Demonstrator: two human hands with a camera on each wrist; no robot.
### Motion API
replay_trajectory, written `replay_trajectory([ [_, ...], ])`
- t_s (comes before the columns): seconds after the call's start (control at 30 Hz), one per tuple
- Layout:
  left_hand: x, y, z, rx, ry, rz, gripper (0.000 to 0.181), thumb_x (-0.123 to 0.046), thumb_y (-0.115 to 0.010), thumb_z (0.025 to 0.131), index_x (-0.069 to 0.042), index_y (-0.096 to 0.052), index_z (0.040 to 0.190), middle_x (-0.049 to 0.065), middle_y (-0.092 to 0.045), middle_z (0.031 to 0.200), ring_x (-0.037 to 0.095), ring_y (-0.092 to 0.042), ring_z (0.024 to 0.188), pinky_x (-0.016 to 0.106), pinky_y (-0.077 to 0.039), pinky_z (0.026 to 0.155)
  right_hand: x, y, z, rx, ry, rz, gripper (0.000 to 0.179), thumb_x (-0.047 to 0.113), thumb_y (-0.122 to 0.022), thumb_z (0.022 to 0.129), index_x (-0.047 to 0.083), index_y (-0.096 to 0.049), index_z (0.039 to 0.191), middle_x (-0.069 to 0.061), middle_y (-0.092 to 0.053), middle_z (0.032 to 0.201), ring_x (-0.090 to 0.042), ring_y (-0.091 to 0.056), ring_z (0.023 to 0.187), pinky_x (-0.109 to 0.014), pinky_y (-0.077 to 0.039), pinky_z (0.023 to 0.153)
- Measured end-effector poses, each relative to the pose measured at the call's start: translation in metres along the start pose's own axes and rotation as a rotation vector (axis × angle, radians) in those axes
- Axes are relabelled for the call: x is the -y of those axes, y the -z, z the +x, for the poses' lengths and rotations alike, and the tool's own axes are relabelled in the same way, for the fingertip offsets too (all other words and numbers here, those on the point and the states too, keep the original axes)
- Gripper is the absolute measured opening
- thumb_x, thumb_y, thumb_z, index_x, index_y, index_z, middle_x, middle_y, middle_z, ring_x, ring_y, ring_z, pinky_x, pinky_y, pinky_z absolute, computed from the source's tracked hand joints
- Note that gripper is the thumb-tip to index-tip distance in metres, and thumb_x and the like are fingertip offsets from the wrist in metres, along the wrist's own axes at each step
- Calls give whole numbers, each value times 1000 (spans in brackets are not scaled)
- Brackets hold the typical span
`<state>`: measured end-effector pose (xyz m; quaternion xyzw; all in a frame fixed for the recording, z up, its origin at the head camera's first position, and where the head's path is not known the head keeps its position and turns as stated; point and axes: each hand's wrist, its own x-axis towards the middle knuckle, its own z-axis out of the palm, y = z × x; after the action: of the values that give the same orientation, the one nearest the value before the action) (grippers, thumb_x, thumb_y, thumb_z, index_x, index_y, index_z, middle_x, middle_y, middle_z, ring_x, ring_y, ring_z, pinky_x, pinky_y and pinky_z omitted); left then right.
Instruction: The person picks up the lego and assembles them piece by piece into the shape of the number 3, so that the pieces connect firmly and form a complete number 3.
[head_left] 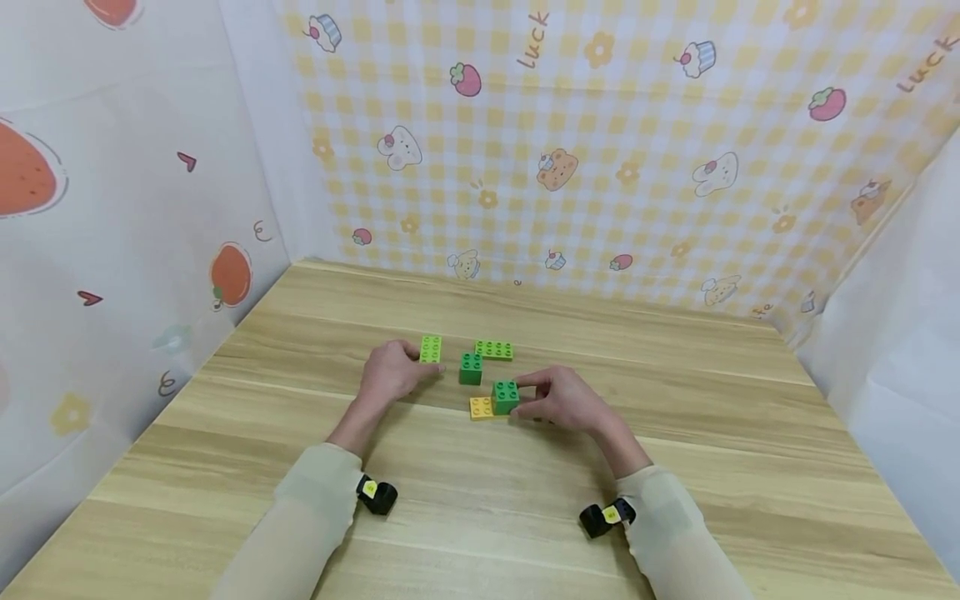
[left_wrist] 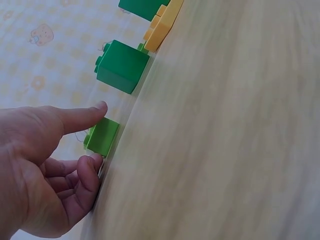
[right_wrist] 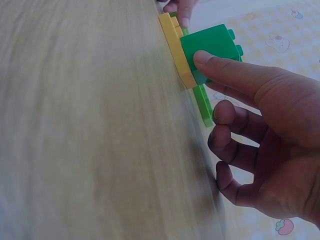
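In the head view my right hand (head_left: 566, 402) pinches a dark green block (head_left: 506, 397) between thumb and index finger. That block sits on the right part of a flat yellow brick (head_left: 481, 407), whose left studs show; in the right wrist view the other fingers curl loosely below. My left hand (head_left: 390, 369) has its thumb and index finger around a lime green brick (head_left: 431, 348) on the table, thumb at the near edge and finger at the left side. A second dark green block (head_left: 470, 369) stands between the hands. Behind it lies another lime brick (head_left: 498, 350), thin and long.
The wood-grain table (head_left: 480, 517) reaches back to a yellow checked cloth (head_left: 570, 108). White printed cloth (head_left: 150, 167) hangs at the left side, and plain white cloth (head_left: 907, 333) at the right. Each wrist wears a small black camera (head_left: 378, 497).
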<state>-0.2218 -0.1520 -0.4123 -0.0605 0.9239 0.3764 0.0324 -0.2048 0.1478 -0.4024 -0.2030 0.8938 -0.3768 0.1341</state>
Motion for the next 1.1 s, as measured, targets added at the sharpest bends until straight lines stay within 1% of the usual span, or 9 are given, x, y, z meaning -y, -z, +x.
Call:
replay_trajectory([
  [0.13,0,0,-2,-15,-27,11,50,-38,-85,86,3,-72,112,20,-74,112,27,-66,92,32,-50,73,0,-1,0,-2,3,8,50,24,-88,86,10,-75,132,0,-61,72,-12,-49,63,-23,-39,54],
  [0.2,0,0,-3,-16,-30,14,49,-37,-85,87,3,-72,112,20,-74,112,28,-66,92,34,-51,75,0,-1,-1,-3,2,10,50,25,-88,86,10,-75,132,0,-60,73,-12,-49,63,-23,-39,54],
  [0.33,0,0,-3,-13,-25,18,50,-36,-82,89,5,-71,116,20,-74,114,29,-67,95,37,-53,78,-1,-1,-1,-2,-2,5,49,25,-89,86,11,-75,132,0,-60,74,-12,-49,64,-23,-39,54],
  [0.43,0,1,-3,-10,-19,14,51,-36,-81,90,5,-71,118,21,-73,114,29,-66,96,35,-51,75,-1,-1,-1,-1,1,1,49,25,-88,86,11,-75,132,0,-61,74,-12,-50,64,-24,-39,54],
  [0.57,0,1,-3,-10,-19,12,51,-36,-81,90,5,-71,118,20,-73,113,28,-66,94,29,-46,69,-1,-1,-1,0,6,-1,49,25,-88,87,11,-75,132,0,-61,74,-12,-50,64,-23,-39,54],
  [0.93,0,1,-3,-15,-28,1,50,-34,-80,89,5,-72,119,21,-74,114,28,-67,94,26,-45,67,0,-2,-2,-7,13,-7,48,25,-88,87,11,-75,132,1,-59,73,-12,-48,63,-23,-38,54],
  [1.1,1,1,-1,-27,-25,-2,46,-33,-79,90,4,-73,118,20,-75,113,26,-67,90,25,-44,63,0,-2,-1,-10,11,-17,48,25,-88,87,11,-75,132,1,-59,73,-12,-49,63,-23,-38,54],
])
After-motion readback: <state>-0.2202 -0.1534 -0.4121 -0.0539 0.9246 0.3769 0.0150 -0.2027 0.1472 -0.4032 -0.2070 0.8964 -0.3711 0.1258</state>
